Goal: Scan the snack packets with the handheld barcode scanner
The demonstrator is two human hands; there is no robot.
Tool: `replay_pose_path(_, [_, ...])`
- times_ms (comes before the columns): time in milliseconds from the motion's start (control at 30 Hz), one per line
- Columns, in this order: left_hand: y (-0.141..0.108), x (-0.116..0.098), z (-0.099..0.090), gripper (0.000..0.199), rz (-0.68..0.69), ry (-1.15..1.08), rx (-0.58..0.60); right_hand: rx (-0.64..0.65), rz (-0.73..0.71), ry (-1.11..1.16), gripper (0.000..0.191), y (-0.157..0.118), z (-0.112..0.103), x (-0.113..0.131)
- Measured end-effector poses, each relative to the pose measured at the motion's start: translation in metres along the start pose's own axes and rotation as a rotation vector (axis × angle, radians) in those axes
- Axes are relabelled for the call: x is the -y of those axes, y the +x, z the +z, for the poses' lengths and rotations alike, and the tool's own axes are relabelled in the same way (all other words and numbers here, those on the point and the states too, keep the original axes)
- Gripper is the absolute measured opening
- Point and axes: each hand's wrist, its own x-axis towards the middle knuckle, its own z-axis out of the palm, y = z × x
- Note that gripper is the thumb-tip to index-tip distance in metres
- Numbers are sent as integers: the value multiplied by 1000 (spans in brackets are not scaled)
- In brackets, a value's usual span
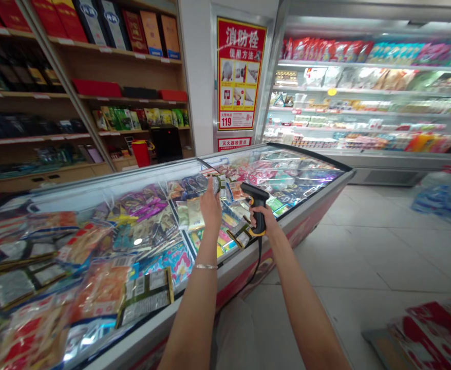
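Reaching over the freezer (310,203), left hand (210,205) closed on a small packet (221,182), arm extended. Right hand (263,216) wrapped round the black scanner (257,193) handle, scanner head pointing leftward, near the packet.

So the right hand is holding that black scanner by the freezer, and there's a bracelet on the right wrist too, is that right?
Not quite: the bracelet is on the left wrist, not the right, as the head view shows. The right hand does hold the black scanner by the freezer.
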Motion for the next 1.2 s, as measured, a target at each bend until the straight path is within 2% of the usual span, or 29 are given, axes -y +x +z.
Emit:
replay_pose_path(500, [2,-1,-6,55,6,8,-49,66,-6,-17,18,7,0,-2])
replay_pose_path(833, [4,4,-1,57,86,-54,-135,136,-32,-31,14,9,0,-3])
replay_pose_path(1200, [5,4,-3,58,74,-95,-143,170,-53,-38,18,8,4,0])
